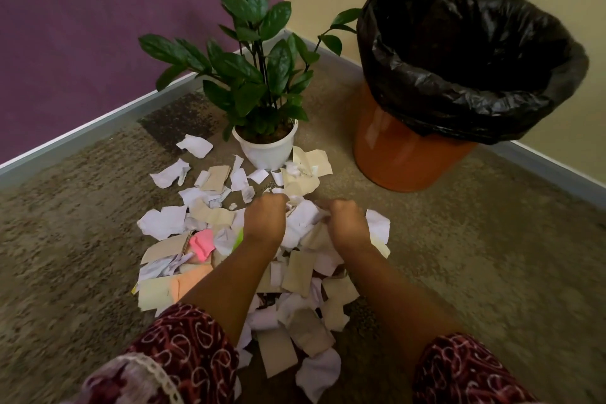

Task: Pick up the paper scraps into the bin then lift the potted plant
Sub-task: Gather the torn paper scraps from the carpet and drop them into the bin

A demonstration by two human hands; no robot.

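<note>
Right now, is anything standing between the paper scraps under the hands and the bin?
Nothing visible. The left hand and right hand grip paper scraps; the carpet toward the bin is bare, and the bin's mouth is open. The potted plant stands left of that path.

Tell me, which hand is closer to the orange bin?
Right. The right hand is on the paper scraps, toward the bin; the left hand is beyond it, farther away.
</note>
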